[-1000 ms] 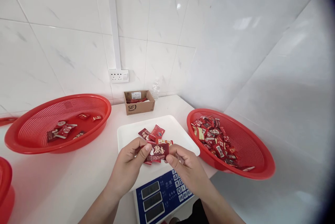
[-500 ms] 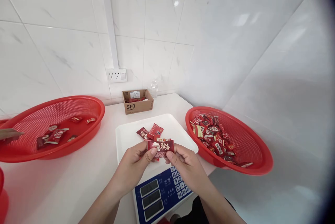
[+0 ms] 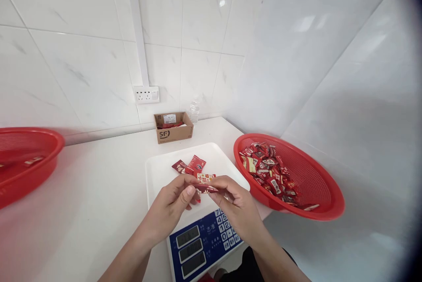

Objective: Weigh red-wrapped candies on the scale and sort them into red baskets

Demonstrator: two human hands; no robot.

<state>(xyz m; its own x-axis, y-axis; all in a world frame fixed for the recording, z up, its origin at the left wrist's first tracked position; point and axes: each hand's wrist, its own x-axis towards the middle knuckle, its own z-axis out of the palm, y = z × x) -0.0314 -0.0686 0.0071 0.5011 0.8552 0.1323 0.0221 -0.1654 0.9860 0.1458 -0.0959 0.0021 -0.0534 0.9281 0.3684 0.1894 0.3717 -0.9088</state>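
My left hand [image 3: 173,205] and my right hand [image 3: 235,205] pinch one red candy packet [image 3: 205,188] between them, now turned edge-on over the white scale pan [image 3: 227,163]. Several other red candy packets [image 3: 193,166] lie on the pan just beyond my fingers. The scale's blue keypad and displays [image 3: 204,244] sit right under my wrists.
A red mesh basket [image 3: 316,185] full of red packets stands at the right. Another red basket [image 3: 29,159] with a few packets is at the far left edge. An SF cardboard box [image 3: 173,127] and a clear bottle [image 3: 195,110] stand by the tiled wall, under a socket [image 3: 147,95].
The packet has been tipped from face-up to edge-on between my fingers. The left red basket has slid far to the left, partly out of view.
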